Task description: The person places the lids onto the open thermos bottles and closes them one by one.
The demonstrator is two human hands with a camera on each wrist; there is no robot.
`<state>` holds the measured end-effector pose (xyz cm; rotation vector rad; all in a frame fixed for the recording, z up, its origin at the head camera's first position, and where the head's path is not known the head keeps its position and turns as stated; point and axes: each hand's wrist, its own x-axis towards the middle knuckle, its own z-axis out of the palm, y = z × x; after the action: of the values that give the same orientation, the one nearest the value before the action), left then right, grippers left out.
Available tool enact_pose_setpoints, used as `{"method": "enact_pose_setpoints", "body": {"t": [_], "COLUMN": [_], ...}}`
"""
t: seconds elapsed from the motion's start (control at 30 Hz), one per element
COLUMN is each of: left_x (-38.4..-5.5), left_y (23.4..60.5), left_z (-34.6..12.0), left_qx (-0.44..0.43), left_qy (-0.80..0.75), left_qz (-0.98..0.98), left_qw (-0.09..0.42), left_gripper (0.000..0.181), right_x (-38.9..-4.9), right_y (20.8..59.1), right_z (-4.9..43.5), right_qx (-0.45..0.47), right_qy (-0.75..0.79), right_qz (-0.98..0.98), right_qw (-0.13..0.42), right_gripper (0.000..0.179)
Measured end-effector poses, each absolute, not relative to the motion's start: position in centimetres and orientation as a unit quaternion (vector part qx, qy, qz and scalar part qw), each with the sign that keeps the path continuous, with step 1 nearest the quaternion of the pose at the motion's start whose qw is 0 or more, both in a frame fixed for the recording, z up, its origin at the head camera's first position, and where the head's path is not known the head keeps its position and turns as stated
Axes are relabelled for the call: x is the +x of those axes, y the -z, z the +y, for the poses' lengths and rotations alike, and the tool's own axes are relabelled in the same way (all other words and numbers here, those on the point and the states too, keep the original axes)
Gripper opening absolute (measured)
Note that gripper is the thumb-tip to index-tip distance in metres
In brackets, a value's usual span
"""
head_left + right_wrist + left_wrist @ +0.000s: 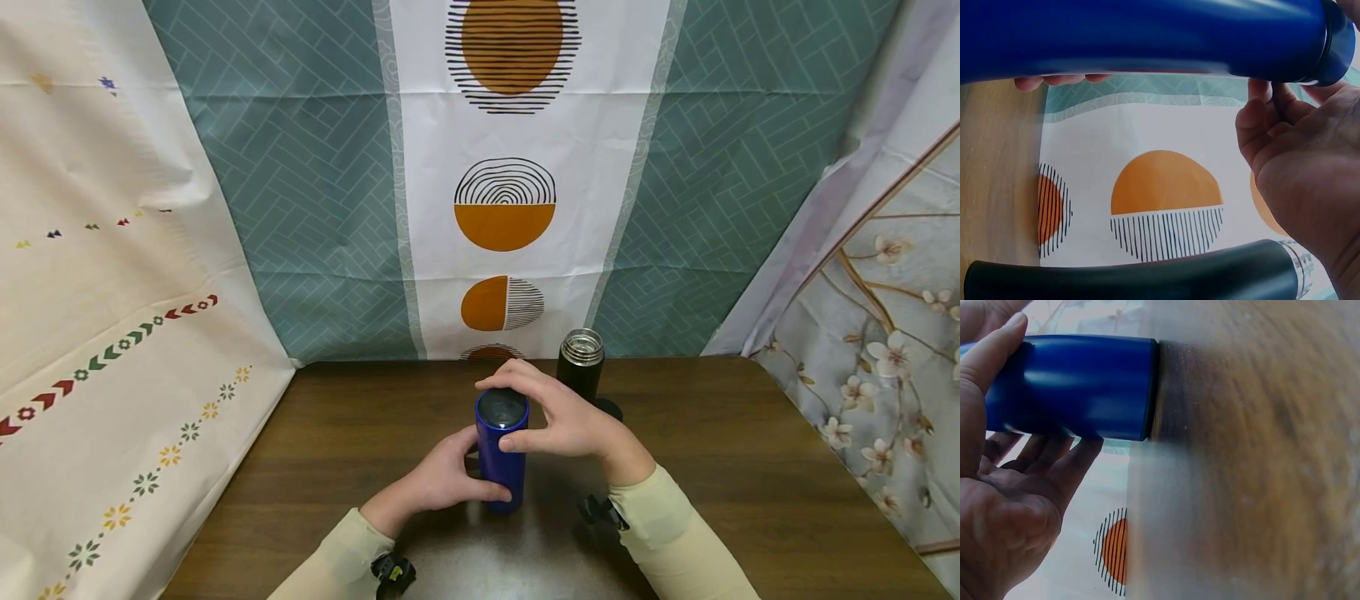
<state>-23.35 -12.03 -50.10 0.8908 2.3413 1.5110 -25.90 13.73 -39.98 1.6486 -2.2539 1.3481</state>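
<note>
Curling round the lower body of a glossy blue bottle (504,468), the left hand (438,477) grasps it with the thumb on the near side and fingers opposite. The right hand (566,414) arches over the top, thumb and fingers set about the dark, round lid (502,407). The bottle is a smooth, plain cylinder with a black base rim, upright on the brown wood-grain table (352,442). Behind it, to the right, stands a black bottle (577,381), uncapped, its shiny silver neck (582,347) ridged with threads; a dark rounded object (608,408) lies beside it. Behind the table hangs creased cloth (420,167), white between teal panels, printed with orange and black-lined circles.
</note>
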Motion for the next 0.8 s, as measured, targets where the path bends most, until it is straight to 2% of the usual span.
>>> {"method": "enact_pose_setpoints", "body": {"t": [0.23, 0.8], "left_x": [-23.22, -23.38], "left_y": [49.9, 50.24], "left_z": [-11.97, -12.04], "left_qx": [0.304, 0.31], "left_qy": [-0.514, -0.513], "left_qz": [0.795, 0.794], "left_qw": [0.109, 0.105], "left_gripper": [0.075, 0.074], "right_x": [-26.11, -25.86], "right_y": [40.2, 39.73], "right_z": [13.89, 13.54], "right_qx": [0.546, 0.513], "right_qy": [-0.44, -0.435], "right_qz": [-0.712, -0.737], "right_qw": [0.025, 0.062], "right_gripper": [0.061, 0.055]}}
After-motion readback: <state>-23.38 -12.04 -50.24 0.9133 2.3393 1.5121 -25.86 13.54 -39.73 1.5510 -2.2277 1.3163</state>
